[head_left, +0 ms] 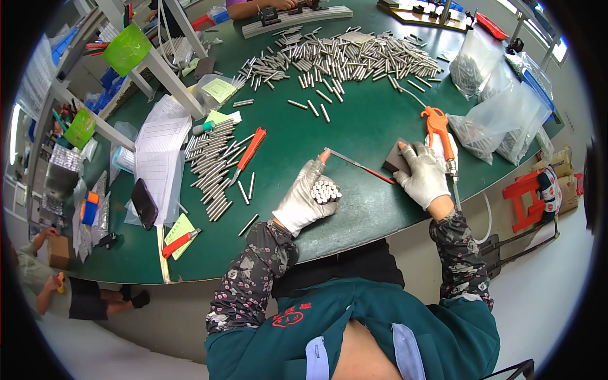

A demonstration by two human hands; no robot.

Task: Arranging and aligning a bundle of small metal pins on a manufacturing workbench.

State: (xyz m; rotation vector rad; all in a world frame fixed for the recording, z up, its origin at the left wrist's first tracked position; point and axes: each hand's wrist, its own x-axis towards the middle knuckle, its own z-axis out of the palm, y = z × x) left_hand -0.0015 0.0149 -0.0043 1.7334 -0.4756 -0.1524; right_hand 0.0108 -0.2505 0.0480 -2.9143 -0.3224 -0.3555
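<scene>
My left hand (303, 193), in a pale glove with bare fingertips, is closed round a bundle of short metal rods (325, 190), their round ends facing up. A thin file (361, 166) with a red handle lies between my hands, its far tip beside my left fingertip. My right hand (422, 176), gloved the same way, grips a dark brown block (396, 158) resting on the table. An orange air blow gun (437, 130) lies just beyond that hand, with a hose attached.
A large heap of metal rods (342, 57) spreads across the green table (278, 133). More rods (215, 161) lie left, beside a red utility knife (252, 149), papers (158, 145) and a phone (144, 204). Plastic bags (500, 120) stand right. Other people are at the far side and lower left.
</scene>
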